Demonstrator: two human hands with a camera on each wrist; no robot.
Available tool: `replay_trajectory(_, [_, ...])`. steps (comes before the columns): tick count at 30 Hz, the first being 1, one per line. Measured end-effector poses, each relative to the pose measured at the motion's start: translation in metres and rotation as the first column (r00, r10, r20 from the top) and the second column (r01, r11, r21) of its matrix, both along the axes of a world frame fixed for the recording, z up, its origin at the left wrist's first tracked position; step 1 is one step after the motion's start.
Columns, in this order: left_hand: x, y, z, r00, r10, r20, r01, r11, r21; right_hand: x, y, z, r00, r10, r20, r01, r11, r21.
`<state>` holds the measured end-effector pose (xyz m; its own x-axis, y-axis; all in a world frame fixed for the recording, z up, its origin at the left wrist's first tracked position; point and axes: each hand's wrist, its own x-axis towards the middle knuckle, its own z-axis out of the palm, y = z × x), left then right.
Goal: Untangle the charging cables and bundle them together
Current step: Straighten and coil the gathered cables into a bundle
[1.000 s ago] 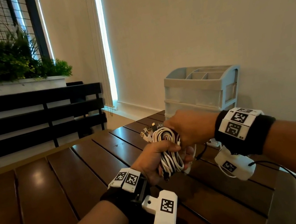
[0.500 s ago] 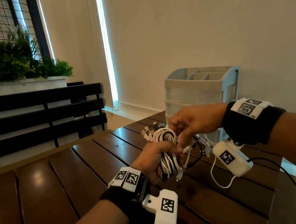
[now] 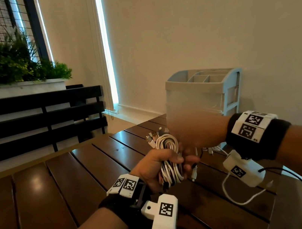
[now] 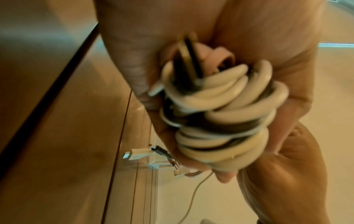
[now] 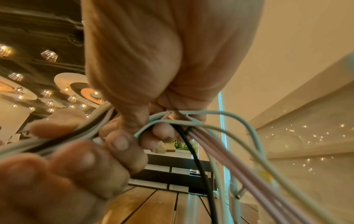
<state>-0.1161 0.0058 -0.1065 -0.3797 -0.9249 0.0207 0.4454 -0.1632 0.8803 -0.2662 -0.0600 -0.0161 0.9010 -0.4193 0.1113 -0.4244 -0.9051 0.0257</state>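
My left hand (image 3: 154,168) grips a coiled bundle of white, black and pink charging cables (image 3: 169,157) upright above the wooden table (image 3: 59,188). Several plug ends (image 3: 154,135) stick out at the top of the coil. In the left wrist view the looped bundle (image 4: 220,115) fills the fist. My right hand (image 3: 194,133), blurred by motion, is right beside the bundle. In the right wrist view its fingers (image 5: 161,131) pinch the loose cable tails (image 5: 220,144), white, black and pink. Loose connectors (image 3: 194,174) dangle below the hands.
A pale plastic drawer organiser (image 3: 204,94) stands on the table's far right corner against the wall. A thin white wire (image 3: 237,199) from the wrist camera loops over the table. A black slatted bench (image 3: 36,120) and a planter (image 3: 9,63) stand beyond the table.
My right hand swung out to the right with the cable tails and has come back against the bundle, now blurred. My left hand kept its grip in the same place.
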Motion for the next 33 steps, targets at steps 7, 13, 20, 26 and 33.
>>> replay_trajectory(7, [-0.006,0.003,0.006,0.968,0.202,0.148,-0.192,0.978,-0.08,-0.005,-0.01,0.004,0.998,-0.058,0.015,0.052,0.961,0.271])
replay_trajectory(13, [-0.001,-0.002,0.006,0.947,0.292,0.133,-0.286,0.956,-0.062,-0.009,-0.02,-0.001,0.989,-0.145,0.014,0.132,0.934,0.331])
replay_trajectory(20, [0.005,-0.005,0.008,0.956,0.294,-0.025,-0.295,0.952,-0.077,-0.006,-0.017,-0.02,0.954,-0.211,0.213,0.069,0.845,0.53])
replay_trajectory(26, [0.01,-0.003,0.013,0.95,0.297,-0.093,-0.304,0.95,-0.069,-0.003,-0.014,-0.033,0.914,-0.304,0.269,0.01,0.679,0.734])
replay_trajectory(33, [0.002,-0.009,0.004,0.969,0.246,-0.02,-0.247,0.968,-0.054,0.001,-0.014,-0.043,0.895,-0.316,0.315,0.117,0.847,0.519])
